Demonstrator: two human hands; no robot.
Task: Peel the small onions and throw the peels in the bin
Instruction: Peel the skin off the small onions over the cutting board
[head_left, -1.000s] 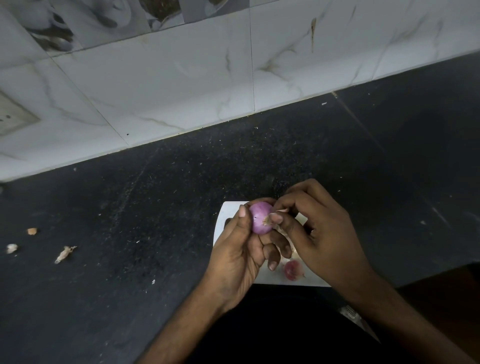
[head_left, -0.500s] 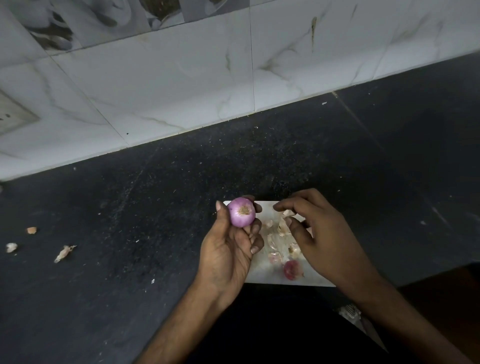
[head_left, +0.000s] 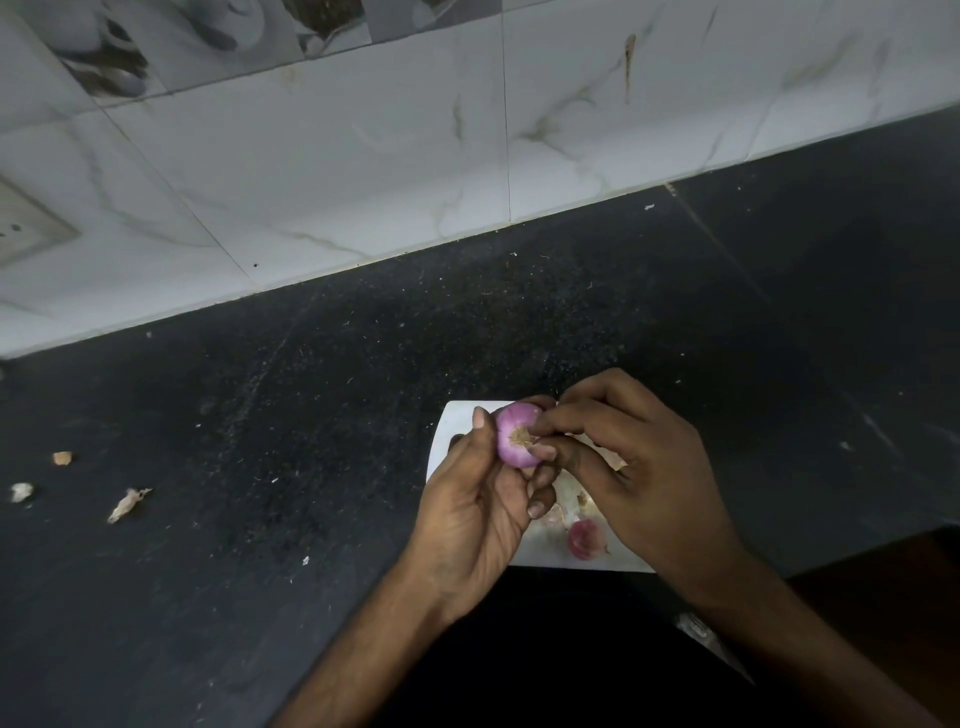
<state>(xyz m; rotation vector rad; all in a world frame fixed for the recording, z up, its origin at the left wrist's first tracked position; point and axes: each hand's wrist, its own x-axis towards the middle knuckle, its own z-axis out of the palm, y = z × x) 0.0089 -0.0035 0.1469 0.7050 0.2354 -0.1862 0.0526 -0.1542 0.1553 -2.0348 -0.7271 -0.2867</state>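
So my left hand (head_left: 478, 514) is curled around a small purple onion (head_left: 514, 435), thumb up one side and fingers wrapped behind it, holding it just above the far end of a white board (head_left: 457, 415). My right hand (head_left: 639, 467) is right up against it, thumb and forefinger pinched together on the brownish root end of that onion. Just below both hands there's a second little onion (head_left: 586, 539) sitting on the near part of the board, with some pale peels (head_left: 563, 506) beside it, partly hidden under my fingers. Way off to the left of my left hand, a few loose scraps (head_left: 127, 504) lie on the dark counter (head_left: 311, 441). Tiled wall (head_left: 363, 156) behind it all.
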